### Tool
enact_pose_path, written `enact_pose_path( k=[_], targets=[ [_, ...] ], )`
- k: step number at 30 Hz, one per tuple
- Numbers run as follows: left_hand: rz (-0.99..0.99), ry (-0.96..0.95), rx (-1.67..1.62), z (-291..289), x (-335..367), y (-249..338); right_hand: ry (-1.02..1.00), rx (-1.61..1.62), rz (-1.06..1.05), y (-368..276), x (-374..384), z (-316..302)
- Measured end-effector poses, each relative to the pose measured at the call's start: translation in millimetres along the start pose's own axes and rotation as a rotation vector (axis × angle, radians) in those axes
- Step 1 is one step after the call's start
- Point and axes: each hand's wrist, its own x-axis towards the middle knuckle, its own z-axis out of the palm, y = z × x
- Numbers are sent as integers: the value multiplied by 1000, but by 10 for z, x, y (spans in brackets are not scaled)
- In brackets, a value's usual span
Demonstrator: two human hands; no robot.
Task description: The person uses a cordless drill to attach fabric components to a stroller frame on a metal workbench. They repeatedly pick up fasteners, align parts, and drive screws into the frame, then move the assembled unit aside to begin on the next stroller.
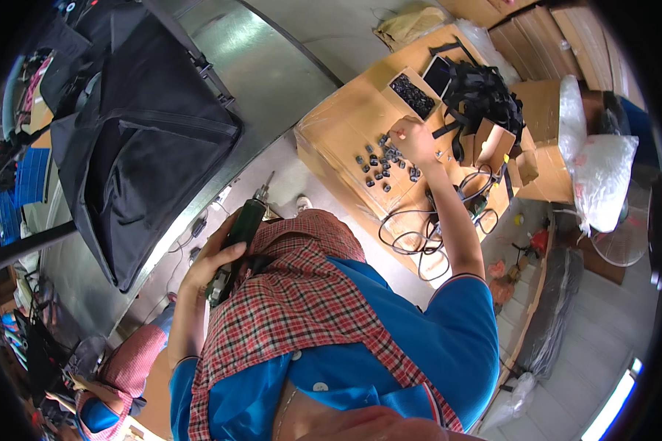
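Observation:
My left hand (212,256) is wrapped around a dark green electric screwdriver (247,222), held close to my apron with its bit pointing up and away from me. My right hand (413,140) reaches out over a large cardboard box (331,121), its fingers curled together. What those fingers hold, if anything, is too small to make out. Beside and below this hand lie several small dark cylindrical parts (375,160), scattered on the cardboard. Just beyond it, a small open carton (413,95) is filled with tiny black pieces.
A black fabric bag (154,140) with a frame lies on the metal table (279,70) to the left. Black straps (485,92) are heaped at the cardboard's far right, above a looped cable (412,234). Another person (129,360) is at the lower left.

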Motion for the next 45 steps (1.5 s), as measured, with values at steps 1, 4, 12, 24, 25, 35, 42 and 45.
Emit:
enact_pose_path(
  k=[1, 4, 12, 24, 25, 35, 42, 45],
  targets=[
    [-38, -70, -161, 69, -87, 111, 5, 152, 26, -180, 108, -136],
    [121, -270, -297, 262, -194, 347, -256, 869, -108, -991, 383, -484],
    [414, -211, -199, 439, -646, 777, -893, 1416, -442, -2738, 659, -695],
    [611, -100, -147, -270, -1236, 514, -810, 926, -718, -3974, 710, -480],
    [607, -82, -113, -385, -1320, 511, -743, 870, -737, -4110, 639, -474],
    [853, 21, 308, -1487, -1825, 285, -879, 816, -613, -5324, 437, -178],
    [986, -205, -132, -2022, -1972, 63, -616, 432, -805, -5500, 1196, 782],
    [1075, -176, -309, -2092, -2065, 61, -234, -266, -861, -4799, 2014, 1157]
  ],
)
